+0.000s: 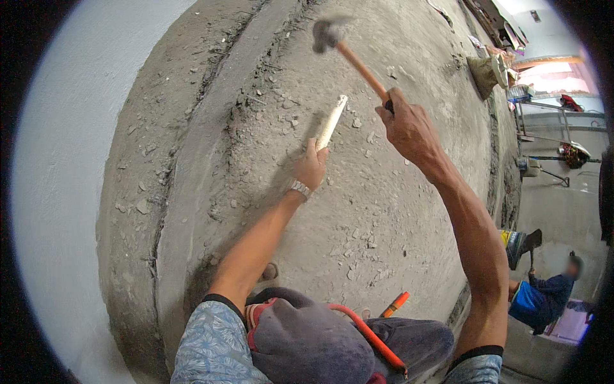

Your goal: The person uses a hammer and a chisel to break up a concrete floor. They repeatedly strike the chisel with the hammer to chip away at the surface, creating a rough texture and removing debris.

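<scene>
My right hand point(410, 127) grips the wooden handle of a hammer point(362, 69), raised above the floor. The dark hammer head is blurred and points up and to the left. My left hand point(309, 168), with a metal-band watch point(301, 188) at the wrist, is closed around a short pale rod point(332, 122). One end of the rod sticks out beyond my fingers, tilted to the upper right; its other end is hidden by the hand. Below both lies a rough concrete floor point(383, 206) strewn with chips.
A smooth raised strip point(192, 168) runs along the left, beside a pale wall point(62, 168). Near my knees are a red tubular bar point(367, 331) and an orange-handled object point(395, 305). At right are a bucket point(515, 247), a person point(542, 297) and a sack point(482, 74).
</scene>
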A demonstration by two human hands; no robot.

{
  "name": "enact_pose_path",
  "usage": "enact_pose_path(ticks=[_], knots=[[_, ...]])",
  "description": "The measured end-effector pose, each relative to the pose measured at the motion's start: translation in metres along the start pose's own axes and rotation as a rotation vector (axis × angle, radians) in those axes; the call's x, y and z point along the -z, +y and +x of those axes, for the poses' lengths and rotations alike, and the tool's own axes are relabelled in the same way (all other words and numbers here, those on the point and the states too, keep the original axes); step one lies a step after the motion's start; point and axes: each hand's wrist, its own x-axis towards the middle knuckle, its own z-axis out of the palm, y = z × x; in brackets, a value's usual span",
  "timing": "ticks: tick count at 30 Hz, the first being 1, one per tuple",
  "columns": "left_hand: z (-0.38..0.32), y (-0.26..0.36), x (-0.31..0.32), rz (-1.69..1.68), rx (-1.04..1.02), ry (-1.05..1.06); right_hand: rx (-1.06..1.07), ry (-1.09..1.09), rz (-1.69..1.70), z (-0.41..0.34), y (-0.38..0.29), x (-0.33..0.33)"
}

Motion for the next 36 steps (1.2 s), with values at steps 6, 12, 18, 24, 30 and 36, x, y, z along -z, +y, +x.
enact_pose_path(ticks=[6,12,18,24,30,36], knots=[[0.0,0.0,-0.01,0.083,-0.016,-0.111,-0.105,-0.026,0.022,-0.023,0.046,-0.037],[0.002,-0.016,-0.015,0.075,-0.074,-0.06,0.01,-0.255,-0.148,0.003,0.036,-0.018],[-0.002,0.0,-0.013,0.075,-0.033,-0.078,-0.015,0.155,0.07,-0.019,0.026,-0.022],[-0.001,0.004,-0.018,0.092,0.035,-0.246,-0.089,-0.27,-0.26,-0.004,0.073,-0.037],[-0.006,0.003,-0.02,0.039,-0.023,0.06,0.007,0.11,0.001,-0.01,0.014,0.011],[0.004,0.007,-0.016,0.065,-0.004,-0.079,-0.106,0.128,0.082,-0.028,0.054,-0.037]])
